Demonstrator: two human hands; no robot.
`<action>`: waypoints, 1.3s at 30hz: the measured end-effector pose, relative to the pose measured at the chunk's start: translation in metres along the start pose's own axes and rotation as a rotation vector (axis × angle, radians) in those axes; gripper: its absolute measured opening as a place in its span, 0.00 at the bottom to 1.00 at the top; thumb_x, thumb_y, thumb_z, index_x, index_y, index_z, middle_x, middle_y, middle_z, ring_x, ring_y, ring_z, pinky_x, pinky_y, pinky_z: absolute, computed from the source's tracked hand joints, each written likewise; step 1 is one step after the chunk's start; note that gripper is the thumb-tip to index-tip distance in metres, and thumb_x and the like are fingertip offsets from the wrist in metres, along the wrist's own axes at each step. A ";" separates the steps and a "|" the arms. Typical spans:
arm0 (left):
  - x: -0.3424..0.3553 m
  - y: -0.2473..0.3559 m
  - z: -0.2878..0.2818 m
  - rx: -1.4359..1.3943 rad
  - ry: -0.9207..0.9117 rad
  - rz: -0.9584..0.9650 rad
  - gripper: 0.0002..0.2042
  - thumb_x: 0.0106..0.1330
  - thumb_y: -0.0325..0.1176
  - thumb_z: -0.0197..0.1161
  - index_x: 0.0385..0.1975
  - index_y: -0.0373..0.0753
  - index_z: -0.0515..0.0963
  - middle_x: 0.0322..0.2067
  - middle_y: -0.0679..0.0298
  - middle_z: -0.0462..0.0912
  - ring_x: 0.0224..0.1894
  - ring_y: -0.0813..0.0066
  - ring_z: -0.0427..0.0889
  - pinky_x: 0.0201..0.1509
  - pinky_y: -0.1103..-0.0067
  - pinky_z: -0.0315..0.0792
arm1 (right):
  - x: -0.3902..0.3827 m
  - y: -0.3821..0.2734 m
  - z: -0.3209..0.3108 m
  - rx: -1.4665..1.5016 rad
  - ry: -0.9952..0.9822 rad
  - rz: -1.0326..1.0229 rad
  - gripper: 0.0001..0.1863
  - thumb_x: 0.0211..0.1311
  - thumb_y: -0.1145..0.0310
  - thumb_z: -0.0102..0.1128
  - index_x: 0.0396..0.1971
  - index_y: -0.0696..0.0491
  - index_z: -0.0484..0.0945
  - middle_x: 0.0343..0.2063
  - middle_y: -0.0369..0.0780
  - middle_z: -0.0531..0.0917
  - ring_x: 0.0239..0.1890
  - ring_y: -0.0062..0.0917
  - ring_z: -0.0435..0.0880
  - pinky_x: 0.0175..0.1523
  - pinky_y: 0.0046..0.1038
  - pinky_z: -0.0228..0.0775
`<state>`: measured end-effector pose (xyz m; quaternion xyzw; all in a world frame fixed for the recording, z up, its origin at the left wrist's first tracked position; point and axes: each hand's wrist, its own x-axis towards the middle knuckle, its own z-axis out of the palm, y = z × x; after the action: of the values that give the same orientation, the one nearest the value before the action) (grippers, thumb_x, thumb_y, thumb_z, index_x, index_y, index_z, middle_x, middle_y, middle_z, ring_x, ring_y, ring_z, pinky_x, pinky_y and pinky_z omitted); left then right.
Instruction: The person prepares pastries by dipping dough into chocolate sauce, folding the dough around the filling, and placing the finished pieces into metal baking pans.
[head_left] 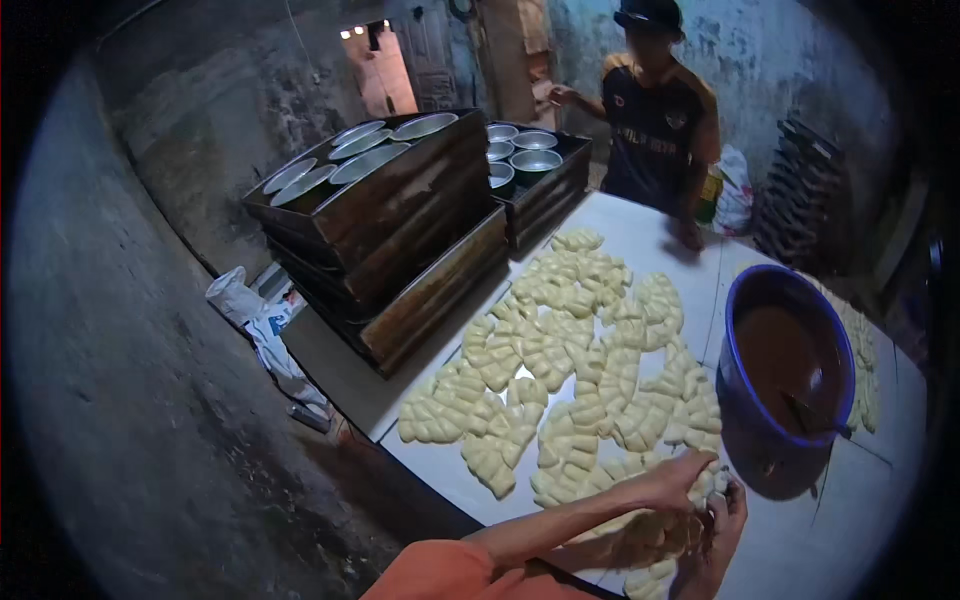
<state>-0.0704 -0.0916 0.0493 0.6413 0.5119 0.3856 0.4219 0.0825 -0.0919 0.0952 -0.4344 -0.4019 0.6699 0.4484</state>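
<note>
My left hand and my right hand are close together at the near edge of the white table, their fingers curled on a lumpy piece of pale dough. Many more segmented dough pieces cover the middle of the table in a loose spread, some touching. Just beyond my right hand stands a blue bucket holding brown liquid, with a dark-handled tool dipped in it.
Stacked dark metal trays with round tins stand at the back left, beside another tin-filled tray. A person stands across the table. Dark stacked racks lean at the back right. More dough lies behind the bucket. White sacks lie left.
</note>
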 end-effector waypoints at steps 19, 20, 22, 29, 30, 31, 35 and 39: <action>-0.239 0.157 -0.616 0.269 0.528 -0.196 0.35 0.48 0.31 0.74 0.59 0.33 0.67 0.41 0.60 0.82 0.38 0.76 0.83 0.34 0.80 0.77 | 0.075 -0.097 0.629 -0.411 -1.078 -0.523 0.27 0.57 0.57 0.61 0.52 0.60 0.75 0.39 0.40 0.82 0.37 0.20 0.82 0.30 0.22 0.78; -0.237 0.143 -0.635 0.247 0.463 -0.251 0.34 0.48 0.32 0.75 0.57 0.34 0.69 0.41 0.61 0.82 0.38 0.75 0.83 0.33 0.79 0.77 | 0.084 -0.089 0.645 -0.495 -1.063 -0.571 0.24 0.55 0.57 0.60 0.47 0.59 0.80 0.34 0.39 0.84 0.34 0.20 0.83 0.29 0.23 0.76; -0.236 0.115 -0.659 0.281 0.398 -0.411 0.30 0.48 0.34 0.75 0.52 0.35 0.72 0.39 0.64 0.82 0.35 0.76 0.82 0.33 0.78 0.76 | 0.111 -0.076 0.676 -0.936 -1.039 -0.663 0.19 0.52 0.56 0.59 0.35 0.56 0.85 0.24 0.39 0.84 0.27 0.22 0.82 0.29 0.24 0.74; -0.217 0.100 -0.688 0.620 0.185 -0.759 0.25 0.54 0.41 0.72 0.49 0.35 0.78 0.41 0.54 0.85 0.39 0.66 0.87 0.37 0.73 0.83 | 0.088 -0.082 0.709 -1.699 -0.875 -0.782 0.14 0.56 0.60 0.58 0.33 0.54 0.86 0.28 0.45 0.87 0.29 0.34 0.88 0.29 0.34 0.81; -0.219 0.097 -0.690 0.618 0.183 -0.763 0.25 0.54 0.41 0.72 0.49 0.35 0.78 0.41 0.54 0.85 0.39 0.66 0.87 0.37 0.73 0.83 | 0.088 -0.074 0.709 -1.698 -0.878 -0.777 0.14 0.56 0.60 0.58 0.33 0.54 0.86 0.28 0.45 0.87 0.29 0.34 0.88 0.29 0.34 0.81; -0.215 0.095 -0.691 0.676 0.142 -0.755 0.24 0.55 0.40 0.70 0.50 0.36 0.77 0.40 0.54 0.85 0.37 0.66 0.87 0.37 0.72 0.83 | 0.091 -0.068 0.706 -1.736 -0.864 -0.985 0.14 0.56 0.60 0.58 0.32 0.53 0.86 0.28 0.46 0.87 0.32 0.36 0.88 0.33 0.36 0.80; -0.225 0.079 -0.692 0.657 0.124 -0.668 0.21 0.57 0.34 0.66 0.51 0.41 0.77 0.36 0.58 0.85 0.37 0.65 0.86 0.36 0.70 0.82 | 0.094 -0.050 0.707 -1.751 -0.820 -1.209 0.15 0.54 0.58 0.58 0.30 0.54 0.86 0.30 0.48 0.86 0.36 0.41 0.87 0.40 0.41 0.78; -0.212 0.054 -0.704 0.800 0.139 -0.531 0.23 0.51 0.33 0.68 0.50 0.40 0.77 0.39 0.59 0.83 0.35 0.72 0.83 0.35 0.76 0.78 | 0.107 -0.049 0.681 -1.325 -0.743 -1.307 0.14 0.58 0.63 0.58 0.40 0.55 0.82 0.35 0.49 0.85 0.39 0.44 0.85 0.44 0.42 0.77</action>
<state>-0.7431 -0.2035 0.3307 0.5730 0.7931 0.0795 0.1907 -0.5701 -0.0782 0.3213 -0.0537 -0.9684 0.0262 0.2419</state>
